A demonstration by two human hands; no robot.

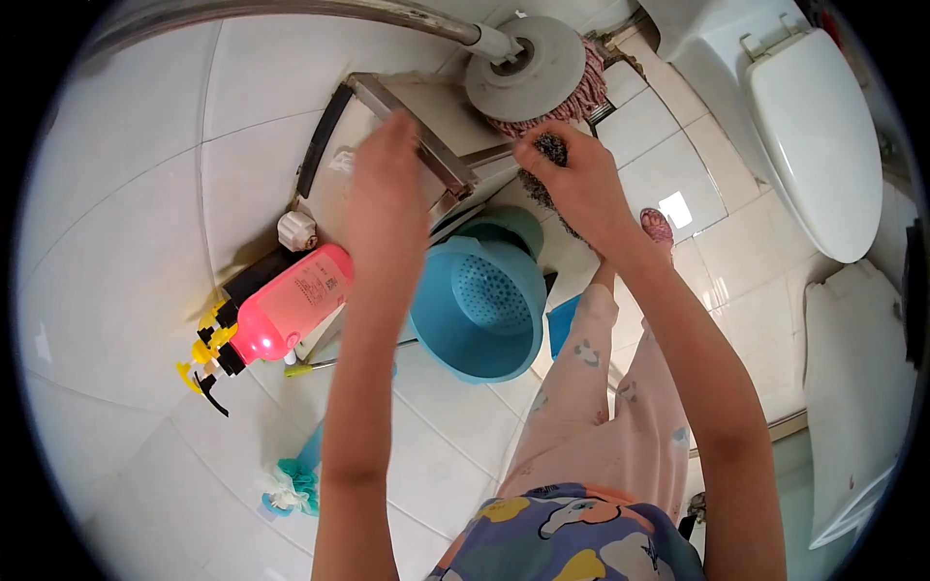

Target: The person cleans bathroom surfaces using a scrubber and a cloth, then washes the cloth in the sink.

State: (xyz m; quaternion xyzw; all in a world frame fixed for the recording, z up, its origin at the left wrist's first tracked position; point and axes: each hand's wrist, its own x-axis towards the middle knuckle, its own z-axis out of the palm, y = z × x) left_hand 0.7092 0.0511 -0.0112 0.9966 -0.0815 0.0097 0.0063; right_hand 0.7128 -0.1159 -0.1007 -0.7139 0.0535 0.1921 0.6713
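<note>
My right hand (586, 189) is closed on a dark grey steel wool scrubber (552, 150), whose mesh shows beside the thumb and hangs below the hand. My left hand (385, 179) is raised over a pale ledge with a metal-edged frame (412, 136). It is smeared by motion, so its fingers are not clear. A black strip (325, 140) runs along the frame's left end. Just beyond my right hand stands a mop head (528, 73) with a grey disc and pink strands.
Blue basins (475, 358) stand below the ledge. Pink pump bottles (295, 295) and a white knob (297, 230) are at the left. A bath puff (295, 484) hangs lower left. The toilet (823, 136) is at the right, and the mop handle (291, 8) crosses the top.
</note>
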